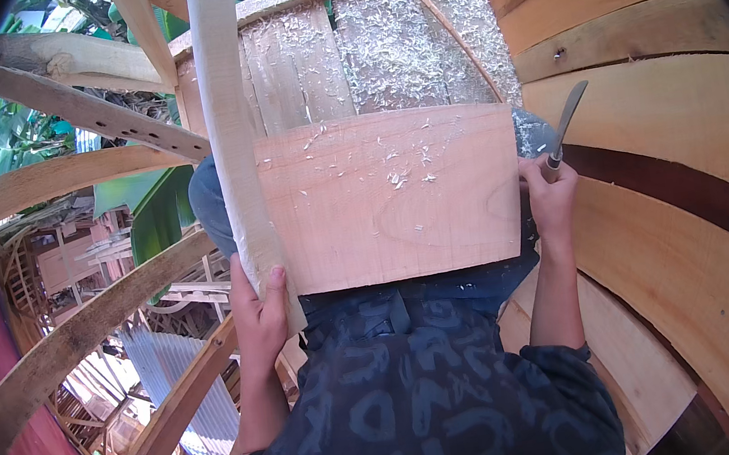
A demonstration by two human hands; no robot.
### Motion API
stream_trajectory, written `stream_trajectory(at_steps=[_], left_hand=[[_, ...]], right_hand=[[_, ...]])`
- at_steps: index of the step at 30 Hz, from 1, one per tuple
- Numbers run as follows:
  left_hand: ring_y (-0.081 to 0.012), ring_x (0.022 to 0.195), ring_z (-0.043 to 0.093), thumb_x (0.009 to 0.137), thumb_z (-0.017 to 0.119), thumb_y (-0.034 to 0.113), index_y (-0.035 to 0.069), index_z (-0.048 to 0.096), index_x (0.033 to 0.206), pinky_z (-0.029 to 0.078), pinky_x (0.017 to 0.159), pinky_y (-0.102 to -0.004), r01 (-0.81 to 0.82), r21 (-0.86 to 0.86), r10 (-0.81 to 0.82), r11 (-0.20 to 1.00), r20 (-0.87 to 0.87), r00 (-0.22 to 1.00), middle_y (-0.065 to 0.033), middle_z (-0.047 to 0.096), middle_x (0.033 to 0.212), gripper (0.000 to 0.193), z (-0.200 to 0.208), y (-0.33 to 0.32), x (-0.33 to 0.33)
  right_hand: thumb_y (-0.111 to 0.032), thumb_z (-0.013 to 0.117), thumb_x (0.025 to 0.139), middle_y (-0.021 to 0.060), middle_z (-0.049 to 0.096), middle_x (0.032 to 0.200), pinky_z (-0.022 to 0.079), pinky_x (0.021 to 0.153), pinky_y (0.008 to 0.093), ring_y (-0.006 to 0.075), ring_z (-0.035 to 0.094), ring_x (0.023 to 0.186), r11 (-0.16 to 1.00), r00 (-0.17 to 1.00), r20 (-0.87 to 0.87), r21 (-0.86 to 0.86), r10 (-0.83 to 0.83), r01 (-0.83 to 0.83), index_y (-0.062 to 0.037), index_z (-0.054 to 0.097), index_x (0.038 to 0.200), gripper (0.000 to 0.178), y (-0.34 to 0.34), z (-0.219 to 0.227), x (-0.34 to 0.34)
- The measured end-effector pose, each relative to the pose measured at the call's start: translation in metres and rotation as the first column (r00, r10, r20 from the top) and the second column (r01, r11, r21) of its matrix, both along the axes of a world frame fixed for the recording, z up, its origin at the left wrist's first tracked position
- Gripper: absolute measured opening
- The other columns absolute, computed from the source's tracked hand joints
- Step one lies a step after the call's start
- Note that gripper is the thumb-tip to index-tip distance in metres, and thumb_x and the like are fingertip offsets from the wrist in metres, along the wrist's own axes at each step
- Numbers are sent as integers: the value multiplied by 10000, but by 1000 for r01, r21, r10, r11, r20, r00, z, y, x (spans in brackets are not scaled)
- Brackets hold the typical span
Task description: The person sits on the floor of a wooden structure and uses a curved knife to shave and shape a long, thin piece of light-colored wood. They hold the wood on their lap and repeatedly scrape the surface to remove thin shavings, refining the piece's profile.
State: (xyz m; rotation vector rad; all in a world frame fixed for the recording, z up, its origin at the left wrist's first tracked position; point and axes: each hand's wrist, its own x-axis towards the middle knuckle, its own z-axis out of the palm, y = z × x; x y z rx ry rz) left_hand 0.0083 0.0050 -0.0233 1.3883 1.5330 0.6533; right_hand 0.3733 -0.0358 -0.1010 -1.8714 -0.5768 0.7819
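Observation:
A wide flat wooden board [390,215] lies across my lap, with small wood shavings scattered over it. Along its left edge stands a long pale wooden strip [230,117], reaching from near my waist up past the top of the view. My left hand [264,317] is closed around the strip's lower end, its thumb on top. At the board's right side, my right hand [554,197] grips a knife [570,118] by its handle. The slightly curved blade points up and to the right, apart from the strip.
Wood shavings [388,52] cover the plank floor ahead, where a thin stick [455,39] lies slanted. A plank wall [640,103] rises close on my right. Slatted wooden rails [98,351] run along the left, with a lower area of stacked timber visible beyond them.

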Motion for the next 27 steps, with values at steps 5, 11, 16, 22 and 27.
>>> stream_trajectory(at_steps=[5,11,16,22,27], left_hand=[[-140,899,554,955,543,132,-20,494,1140,452,811,-295,28,-20,-29,999,-33,999,-98,599,982,245,-1,0,-4],[-156,901,560,946,554,149,-21,502,1159,449,819,-306,19,-63,-21,998,-20,1000,-103,600,977,277,-3,1,-7],[-186,898,570,932,568,146,-9,514,1163,447,817,-315,189,64,-172,980,-211,962,-132,595,973,284,12,0,-8],[-190,713,642,933,539,69,-8,461,1087,497,677,-309,346,-370,-354,863,47,934,-122,658,906,189,28,-1,23],[-290,740,628,936,530,105,23,373,1142,474,701,-388,462,-371,-510,805,-35,860,-177,602,787,271,25,0,34]], right_hand=[[-46,640,845,2,602,681,541,659,270,78,592,666,999,999,20,-5,36,-36,-29,510,632,250,-7,-4,8],[-163,668,893,-5,606,686,434,552,254,60,536,627,1000,996,-79,-4,-31,31,-1,595,698,263,-1,10,-1],[-317,695,886,71,615,711,421,559,290,136,522,576,984,927,336,-121,165,-131,31,630,789,367,-7,18,-6],[-256,729,842,115,547,658,436,541,334,268,562,558,952,692,661,-127,290,-278,16,588,747,321,13,57,-24],[-263,721,823,162,570,592,471,539,382,338,604,563,824,724,413,-401,552,-400,-18,596,708,297,28,73,-44]])
